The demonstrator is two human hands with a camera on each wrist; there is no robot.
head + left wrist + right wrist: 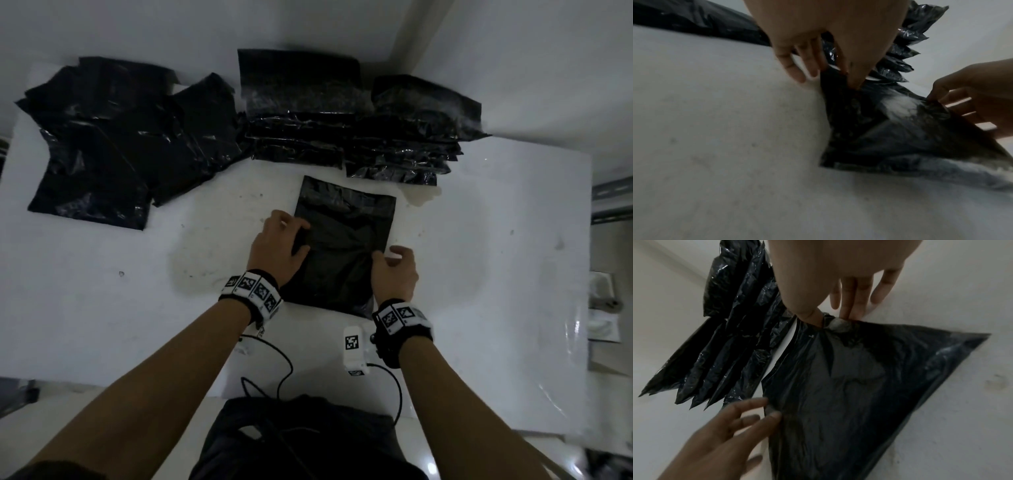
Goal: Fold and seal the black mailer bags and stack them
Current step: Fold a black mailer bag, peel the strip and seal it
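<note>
A black mailer bag (346, 236) lies flat on the white table (102, 291) in front of me. My left hand (299, 240) pinches its left edge between thumb and fingers (854, 81). My right hand (385, 255) pinches the right edge, and the plastic bunches under the thumb (812, 316). The bag (890, 133) is raised a little at both pinched edges. Behind it stand two stacks of folded black bags, one at the back middle (298, 113) and one to its right (411, 137). In the right wrist view the bag (859, 386) spreads between both hands.
A loose pile of flat black mailer bags (113, 137) covers the table's back left. A white wall rises right behind the stacks. The table's right edge (587, 274) is near a metal rail. Wrist-camera cables (284, 370) hang by the front edge.
</note>
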